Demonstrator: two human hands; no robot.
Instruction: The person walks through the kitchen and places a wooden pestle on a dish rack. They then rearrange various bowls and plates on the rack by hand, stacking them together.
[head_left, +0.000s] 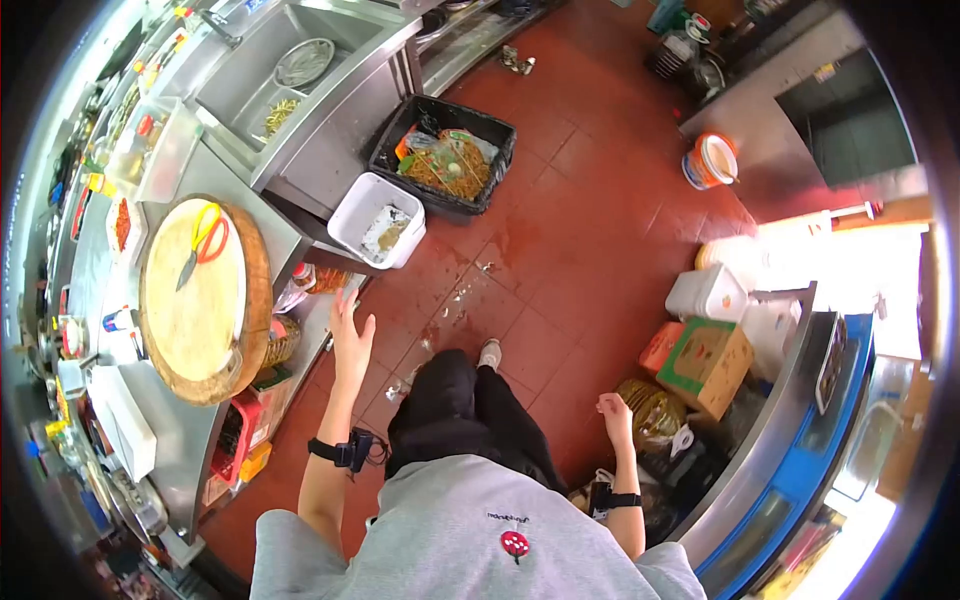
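Observation:
My left hand (350, 335) is stretched forward over the floor beside the counter, fingers apart and holding nothing. Nearest to it are the lower shelf with jars and the round wooden chopping board (195, 320) on the steel counter. A pair of scissors (208, 240) with red and yellow handles lies on that board. On the other side of my body, my right hand (616, 415) hangs with its fingers loosely bent. Whether anything is in those fingers does not show clearly. Close to it are a cardboard box (705, 365) and large bottles of yellow oil (650, 410).
A white bin (350, 222) and a black bin (480, 195) full of scraps stand on the red tiled floor (560, 260). Further back is a sink (235, 100) holding a strainer (304, 64). An orange and white bucket (708, 162) stands near the far wall.

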